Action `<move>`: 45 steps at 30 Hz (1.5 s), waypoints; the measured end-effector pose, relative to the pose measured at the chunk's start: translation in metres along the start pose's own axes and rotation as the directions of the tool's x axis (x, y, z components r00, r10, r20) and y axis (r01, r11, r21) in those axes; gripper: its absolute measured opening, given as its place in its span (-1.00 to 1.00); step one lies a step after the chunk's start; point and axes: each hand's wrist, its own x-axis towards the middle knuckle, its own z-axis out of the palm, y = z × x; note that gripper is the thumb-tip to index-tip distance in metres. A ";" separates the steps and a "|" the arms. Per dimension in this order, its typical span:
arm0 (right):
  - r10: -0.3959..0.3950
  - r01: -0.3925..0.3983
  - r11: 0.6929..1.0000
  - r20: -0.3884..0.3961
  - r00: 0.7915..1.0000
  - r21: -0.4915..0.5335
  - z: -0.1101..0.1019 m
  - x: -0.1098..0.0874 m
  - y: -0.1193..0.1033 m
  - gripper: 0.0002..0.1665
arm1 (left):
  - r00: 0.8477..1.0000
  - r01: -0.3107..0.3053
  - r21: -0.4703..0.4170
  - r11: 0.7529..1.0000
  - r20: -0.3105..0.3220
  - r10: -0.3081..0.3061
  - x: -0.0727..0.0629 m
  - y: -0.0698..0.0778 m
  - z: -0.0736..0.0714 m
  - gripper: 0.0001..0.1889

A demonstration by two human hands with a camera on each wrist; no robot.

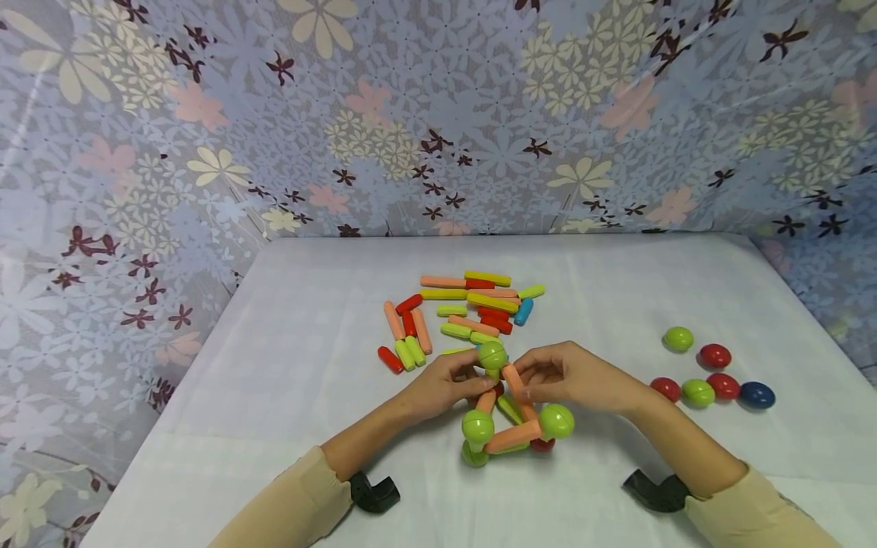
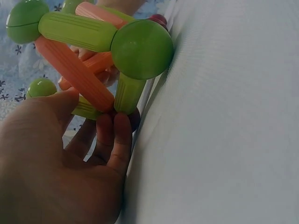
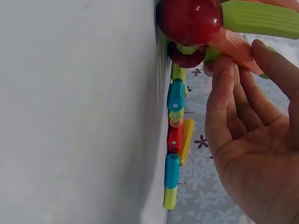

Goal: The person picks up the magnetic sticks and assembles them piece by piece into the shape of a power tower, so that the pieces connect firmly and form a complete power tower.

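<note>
A toy frame of grooved rods and balls stands between the hands, with green balls (image 1: 477, 427) at its upper corners and red balls (image 3: 189, 21) low down. My left hand (image 1: 441, 384) holds its back corner, thumb and fingers around the lime rod (image 2: 86, 109) and fingertips beside a dark red ball (image 2: 135, 120). From the other side, my right hand (image 1: 572, 373) pinches an orange rod (image 1: 521, 392) between thumb and fingers. Another orange rod (image 1: 512, 437) spans the near side. In the right wrist view, lime rod (image 3: 261, 18) runs out from the nearest red ball.
Behind the frame lie loose rods in several colours, among them a yellow rod (image 1: 488, 278) and a blue rod (image 1: 524, 312). More red, orange and lime rods (image 1: 414, 352) lie left. Loose balls sit right, including a blue ball (image 1: 757, 395). A flowered curtain (image 1: 438, 114) hangs behind the white table (image 1: 308, 304).
</note>
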 end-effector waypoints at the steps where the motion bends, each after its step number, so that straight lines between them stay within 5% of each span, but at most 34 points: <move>1: 0.000 0.000 1.000 0.010 1.000 0.001 0.000 0.000 0.000 -0.58 | 1.000 0.002 0.006 1.000 -0.001 -0.002 0.000 0.001 0.000 -0.70; 21: -0.025 0.030 0.987 0.034 0.999 -0.155 0.003 -0.002 0.001 -0.65 | 0.998 0.061 0.118 0.991 0.010 -0.063 0.000 0.000 0.003 -0.78; 27: -0.030 0.019 0.983 -0.060 0.998 -0.184 0.004 -0.003 0.001 -0.65 | 0.996 0.082 0.095 0.992 -0.053 -0.077 -0.001 -0.001 0.001 -0.78; 32: -0.008 -0.001 0.990 -0.058 0.998 -0.143 -0.001 0.000 0.007 -0.70 | 0.990 0.075 0.094 0.993 -0.127 -0.063 -0.003 -0.003 -0.001 -0.70; 38: -0.023 0.025 0.997 0.025 0.999 -0.067 -0.007 0.001 0.017 -0.73 | 0.993 0.037 0.116 0.993 -0.117 -0.024 -0.004 -0.004 -0.003 -0.71; 45: -0.064 0.065 0.998 0.097 0.993 -0.007 -0.008 0.001 0.017 -0.68 | 0.996 0.033 0.113 0.993 -0.089 -0.023 -0.007 0.030 -0.001 -0.74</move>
